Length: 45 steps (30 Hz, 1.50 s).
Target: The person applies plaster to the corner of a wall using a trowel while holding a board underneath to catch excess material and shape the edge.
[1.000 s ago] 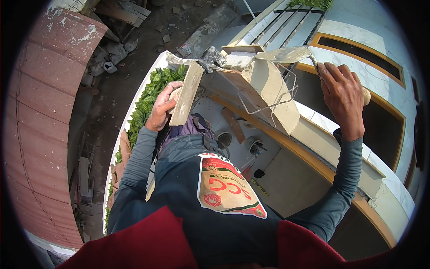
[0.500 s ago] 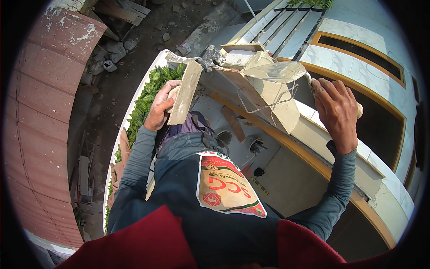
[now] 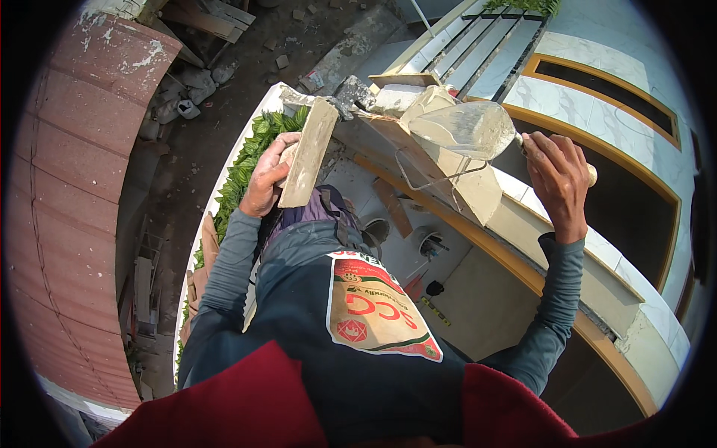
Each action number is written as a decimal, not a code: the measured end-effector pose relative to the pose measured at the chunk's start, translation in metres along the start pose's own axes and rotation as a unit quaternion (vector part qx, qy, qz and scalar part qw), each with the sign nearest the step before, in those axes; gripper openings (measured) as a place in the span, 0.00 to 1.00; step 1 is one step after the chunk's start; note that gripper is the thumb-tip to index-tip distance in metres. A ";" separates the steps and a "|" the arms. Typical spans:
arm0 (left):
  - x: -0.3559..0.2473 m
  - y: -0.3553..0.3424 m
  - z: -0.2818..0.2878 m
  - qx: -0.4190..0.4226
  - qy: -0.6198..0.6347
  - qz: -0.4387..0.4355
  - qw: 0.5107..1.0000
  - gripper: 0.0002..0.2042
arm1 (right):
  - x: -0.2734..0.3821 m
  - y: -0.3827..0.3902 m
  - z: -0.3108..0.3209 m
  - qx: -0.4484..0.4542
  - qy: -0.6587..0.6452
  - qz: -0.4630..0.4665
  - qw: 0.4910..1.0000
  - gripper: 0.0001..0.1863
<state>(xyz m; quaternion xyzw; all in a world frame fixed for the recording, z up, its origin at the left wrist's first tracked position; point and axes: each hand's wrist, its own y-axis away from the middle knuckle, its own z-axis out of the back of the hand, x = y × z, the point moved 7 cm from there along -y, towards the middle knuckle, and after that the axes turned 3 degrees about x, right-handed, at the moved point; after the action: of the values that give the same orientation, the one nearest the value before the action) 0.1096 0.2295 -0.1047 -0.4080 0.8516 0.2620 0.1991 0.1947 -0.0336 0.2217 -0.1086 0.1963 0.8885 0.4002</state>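
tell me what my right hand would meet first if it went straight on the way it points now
Led by the trowel it grips, the right hand would probably meet the pale mortar-like mass by the blade tip, though depth is unclear here.

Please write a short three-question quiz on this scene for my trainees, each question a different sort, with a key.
1. Multiple choice: what does the right hand hold?
a) a brush
b) a trowel
c) a hammer
2. True or false: the left hand is empty.
3. Fill in: the red roof lies on the ____ side of the picture.

Key:
1. b
2. False: the left hand grips a board.
3. left
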 end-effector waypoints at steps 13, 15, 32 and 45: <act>0.000 -0.003 0.001 -0.002 0.007 0.007 1.000 0.30 | -0.006 0.036 -0.026 0.085 -0.124 -0.196 0.969 0.16; 0.000 -0.003 0.000 -0.001 0.022 0.010 1.000 0.30 | -0.004 0.039 -0.026 0.094 -0.131 -0.202 0.966 0.16; 0.000 -0.002 -0.004 0.011 0.011 0.024 1.000 0.30 | 0.034 0.039 -0.014 0.125 -0.172 -0.175 0.961 0.17; 0.002 -0.003 -0.001 0.030 0.030 0.012 0.999 0.32 | 0.124 0.067 -0.017 0.116 -0.175 -0.245 0.946 0.25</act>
<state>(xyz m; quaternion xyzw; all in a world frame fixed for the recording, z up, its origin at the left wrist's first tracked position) 0.1106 0.2260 -0.1053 -0.3997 0.8695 0.2258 0.1823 0.0635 0.0011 0.1802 0.0514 0.1923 0.7388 0.6439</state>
